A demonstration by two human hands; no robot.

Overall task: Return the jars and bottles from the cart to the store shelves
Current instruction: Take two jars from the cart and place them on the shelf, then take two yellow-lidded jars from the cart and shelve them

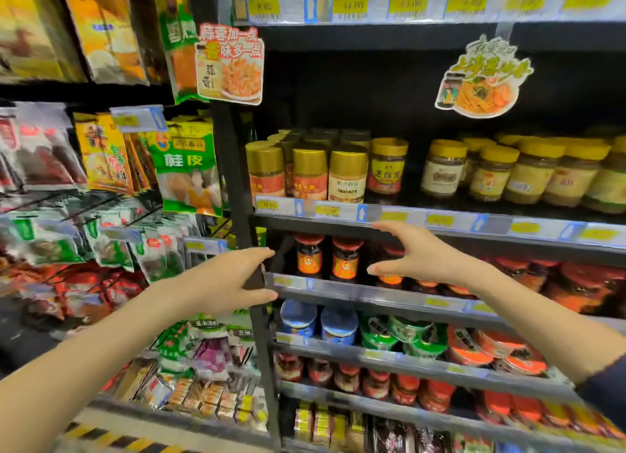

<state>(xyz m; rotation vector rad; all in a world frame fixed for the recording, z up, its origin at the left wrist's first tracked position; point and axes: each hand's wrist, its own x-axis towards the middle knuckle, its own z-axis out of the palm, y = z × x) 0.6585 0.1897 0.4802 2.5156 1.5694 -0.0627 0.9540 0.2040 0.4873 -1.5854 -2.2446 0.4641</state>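
Both my hands are raised empty in front of a store shelf unit. My left hand [233, 276] hovers with spread fingers at the black upright post, level with the shelf of red-lidded sauce jars [345, 258]. My right hand [411, 256] is spread open in front of the same shelf, just below the shelf rail [440, 220] above. One shelf up stand gold-lidded jars [310, 171] and yellow-lidded jars [491, 173]. No cart is in view.
Hanging spice and snack packets [184, 168] fill the rack at the left. Lower shelves hold blue tubs [335, 324], green and orange bowls [440, 341] and more red jars [372, 381]. Promo cards [230, 65] hang from the upper shelves.
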